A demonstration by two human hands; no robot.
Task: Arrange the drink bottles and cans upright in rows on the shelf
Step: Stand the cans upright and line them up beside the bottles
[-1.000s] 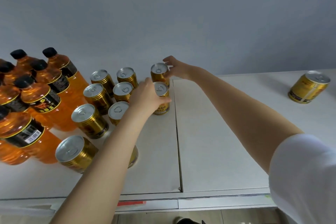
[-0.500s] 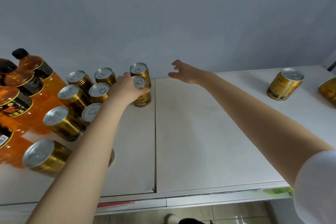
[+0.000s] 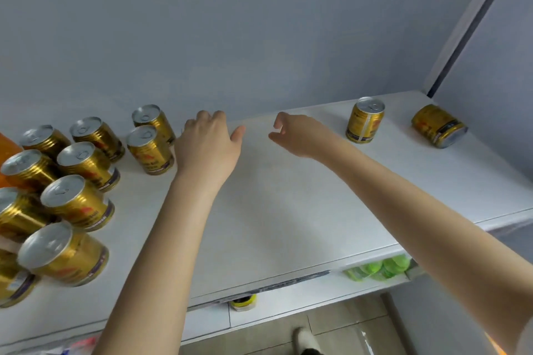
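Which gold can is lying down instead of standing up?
The can farthest right lies on its side. Its neighbour and the cans on the left all stand upright, tops up.

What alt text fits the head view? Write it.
The left hand and right hand reach empty over a white shelf, beside a cluster of upright gold cans. Far right, one can stands upright; another lies on its side.

At nine o'clock the view's edge cuts an orange bottle point(image 3: 7, 150) to a sliver; at eight o'clock it clips a can point(image 3: 14, 282). Green things point(image 3: 377, 268) at four o'clock sit blurred, half hidden under the shelf point(image 3: 288, 225).
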